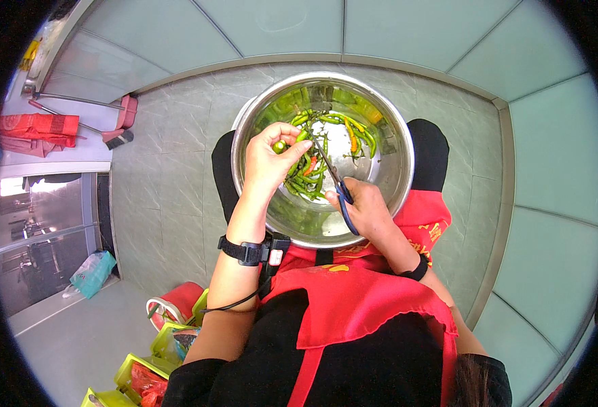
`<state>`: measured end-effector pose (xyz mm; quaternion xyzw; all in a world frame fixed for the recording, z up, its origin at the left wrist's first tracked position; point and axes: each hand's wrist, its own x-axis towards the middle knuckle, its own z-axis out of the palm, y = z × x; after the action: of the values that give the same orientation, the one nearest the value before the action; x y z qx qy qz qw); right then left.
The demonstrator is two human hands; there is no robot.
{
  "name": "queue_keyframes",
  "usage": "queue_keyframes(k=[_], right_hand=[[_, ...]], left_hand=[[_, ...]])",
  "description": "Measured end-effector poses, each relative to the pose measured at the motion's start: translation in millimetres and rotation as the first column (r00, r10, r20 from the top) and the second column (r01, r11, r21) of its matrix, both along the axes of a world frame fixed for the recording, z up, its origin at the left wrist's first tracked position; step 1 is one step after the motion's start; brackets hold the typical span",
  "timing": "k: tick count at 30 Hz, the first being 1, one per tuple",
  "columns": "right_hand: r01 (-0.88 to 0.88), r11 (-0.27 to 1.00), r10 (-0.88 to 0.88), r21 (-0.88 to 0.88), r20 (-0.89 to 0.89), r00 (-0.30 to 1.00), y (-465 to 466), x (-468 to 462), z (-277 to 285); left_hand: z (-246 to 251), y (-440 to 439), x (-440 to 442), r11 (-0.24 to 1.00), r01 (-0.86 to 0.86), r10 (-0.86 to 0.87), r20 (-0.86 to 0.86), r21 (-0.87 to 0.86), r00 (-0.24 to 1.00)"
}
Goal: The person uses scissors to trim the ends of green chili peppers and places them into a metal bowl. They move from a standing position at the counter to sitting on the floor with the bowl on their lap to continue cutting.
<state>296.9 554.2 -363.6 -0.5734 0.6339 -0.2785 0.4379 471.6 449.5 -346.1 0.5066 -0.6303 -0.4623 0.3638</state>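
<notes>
A large round stainless steel basin (380, 203) sits before me between my knees. In it lie several slender chili peppers (306, 183), mostly green, with a few red and orange ones. My left hand (273, 155), over the basin's left part, pinches a green chili pepper (303, 136) between thumb and fingers. The scissors (347, 203), with dark blue handles, are in my right hand (367, 208) above the basin's right side. Their blades point up and left, with the tips at the pepper in my left hand. Small stem bits lie on the basin's bottom.
Grey tiles (182, 152) cover the floor, bounded by pale glossy panels (543, 152). At left hang red cloths (39, 129) near a brush (120, 138) and a pink dustpan (127, 112). Lower left are a teal bag (93, 273), a red bucket (182, 300) and yellow-green bins (126, 376).
</notes>
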Motion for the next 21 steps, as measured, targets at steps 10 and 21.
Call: queue_keyframes(k=[10, 21], right_hand=[[0.003, 0.999, -0.004, -0.038, -0.047, 0.999, 1, 2, 4], [-0.038, 0.996, 0.038, -0.081, 0.002, 0.999, 3, 2, 4]], left_hand=[[14, 5, 2, 0.988, -0.006, 0.042, 0.229, -0.154, 0.973], [22, 5, 8, 0.965, 0.046, 0.035, 0.301, -0.258, 0.953]])
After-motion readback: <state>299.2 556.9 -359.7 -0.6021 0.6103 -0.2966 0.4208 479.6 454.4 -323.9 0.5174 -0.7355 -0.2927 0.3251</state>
